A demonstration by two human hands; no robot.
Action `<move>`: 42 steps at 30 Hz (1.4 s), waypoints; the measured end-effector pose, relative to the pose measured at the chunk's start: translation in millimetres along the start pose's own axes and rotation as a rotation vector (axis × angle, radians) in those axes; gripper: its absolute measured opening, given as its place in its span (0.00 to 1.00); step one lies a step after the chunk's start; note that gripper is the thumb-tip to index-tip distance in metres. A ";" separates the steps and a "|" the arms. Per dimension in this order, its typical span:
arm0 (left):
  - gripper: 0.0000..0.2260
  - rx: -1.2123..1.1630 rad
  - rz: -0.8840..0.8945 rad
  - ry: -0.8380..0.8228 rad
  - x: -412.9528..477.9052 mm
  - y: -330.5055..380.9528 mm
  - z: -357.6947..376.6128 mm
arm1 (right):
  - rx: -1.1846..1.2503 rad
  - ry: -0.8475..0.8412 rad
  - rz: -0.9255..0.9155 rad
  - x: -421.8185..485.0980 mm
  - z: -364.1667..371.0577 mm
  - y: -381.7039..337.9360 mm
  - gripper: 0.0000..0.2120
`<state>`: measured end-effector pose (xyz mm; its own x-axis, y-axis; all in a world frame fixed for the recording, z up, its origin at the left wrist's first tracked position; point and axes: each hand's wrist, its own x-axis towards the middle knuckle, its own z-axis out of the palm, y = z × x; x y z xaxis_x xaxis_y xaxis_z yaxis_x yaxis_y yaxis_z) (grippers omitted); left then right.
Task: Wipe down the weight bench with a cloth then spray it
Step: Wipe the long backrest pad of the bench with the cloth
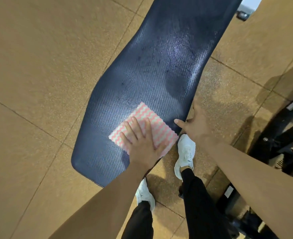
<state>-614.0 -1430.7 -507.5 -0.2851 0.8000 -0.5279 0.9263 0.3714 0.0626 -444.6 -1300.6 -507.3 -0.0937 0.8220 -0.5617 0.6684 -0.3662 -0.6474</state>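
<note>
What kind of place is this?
Probably a gym: a padded navy weight bench, speckled rubber floor tiles, and dark exercise equipment at the right edge.

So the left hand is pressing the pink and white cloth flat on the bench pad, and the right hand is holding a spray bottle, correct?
Not quite. The head view shows the right hand holding no bottle; it grips the bench pad's edge. The left hand does press the cloth flat.

Bench (159, 69) far end beyond top edge
</note>
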 end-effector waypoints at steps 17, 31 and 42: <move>0.47 -0.279 -0.399 0.049 133.3 -61.3 -84.7 | -0.496 0.055 -0.193 45.6 -43.8 -42.5 0.45; 0.49 -0.076 -0.119 0.067 43.0 79.2 -14.9 | -0.405 -0.074 -0.263 57.0 -74.8 -40.8 0.41; 0.48 -0.220 -0.331 0.024 93.2 53.7 -47.4 | -0.567 -0.099 -0.342 64.3 -83.3 -40.3 0.40</move>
<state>-602.5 -1313.9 -513.2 -0.5677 0.6295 -0.5305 0.7089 0.7014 0.0738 -416.1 -1196.7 -474.4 -0.4179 0.7975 -0.4351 0.8710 0.2155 -0.4415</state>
